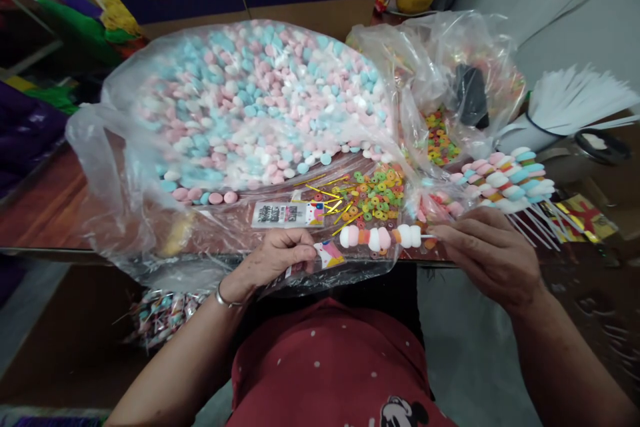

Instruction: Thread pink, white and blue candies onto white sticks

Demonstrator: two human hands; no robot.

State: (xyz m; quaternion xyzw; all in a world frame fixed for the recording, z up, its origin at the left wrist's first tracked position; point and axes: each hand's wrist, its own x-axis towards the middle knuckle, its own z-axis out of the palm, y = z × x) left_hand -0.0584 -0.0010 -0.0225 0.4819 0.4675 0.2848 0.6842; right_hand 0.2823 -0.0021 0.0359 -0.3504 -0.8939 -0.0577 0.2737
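Observation:
Between my right hand's (493, 257) pinched fingers is the white stick of a marshmallow skewer (380, 238), threaded with white and pink marshmallows and orange pieces. The skewer points left. My left hand (280, 257) grips a small printed plastic bag (331, 255), whose colourful end faces the skewer's tip. The two lie close together; whether they touch I cannot tell. Just beyond my left hand, more printed bags (280, 215) lie on the table. Gold twist ties (327, 200) and ring-shaped gummy candies (377, 193) are scattered behind the skewer.
A large clear bag of pastel marshmallows (250, 107) covers much of the table (45, 213). Finished-looking skewers (510, 180) are stacked at right, near a container of white sticks (575, 103). Below the table edge at left, a cardboard box (65, 340) holds wrapped skewers (165, 313).

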